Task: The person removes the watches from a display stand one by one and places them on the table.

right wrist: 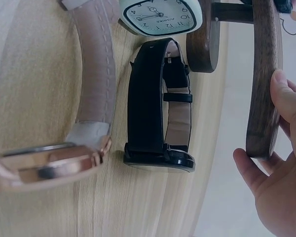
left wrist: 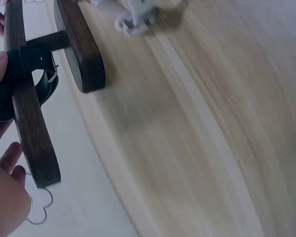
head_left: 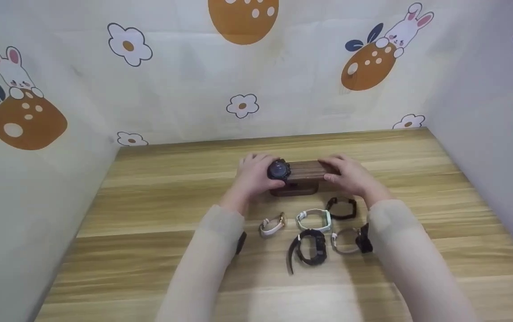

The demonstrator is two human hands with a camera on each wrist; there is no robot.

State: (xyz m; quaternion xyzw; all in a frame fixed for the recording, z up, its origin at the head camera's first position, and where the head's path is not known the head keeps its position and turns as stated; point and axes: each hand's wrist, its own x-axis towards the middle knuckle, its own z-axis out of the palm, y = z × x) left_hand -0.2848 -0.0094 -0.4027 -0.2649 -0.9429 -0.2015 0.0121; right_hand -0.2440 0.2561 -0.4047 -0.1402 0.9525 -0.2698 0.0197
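Observation:
A dark wooden watch stand [head_left: 308, 170] has a long bar above a rounded base [head_left: 296, 191]. Around the bar's left part sits a black watch [head_left: 280, 170], its strap buckled into a loop in the left wrist view. My left hand [head_left: 254, 176] holds that watch, thumb on the case in the left wrist view and the other fingers behind the bar. At the other end, my right hand [head_left: 352, 174] grips the bar between thumb and fingers, as the right wrist view also shows.
Several watches lie nearer me: a white-strapped one [head_left: 265, 229], a mint one [head_left: 328, 220], a black-strapped one [head_left: 354, 209], a chunky black one [head_left: 320, 248] and a pale-strapped one [head_left: 342, 250]. A patterned cloth wall [head_left: 185, 103] stands behind the wooden table [head_left: 149, 214].

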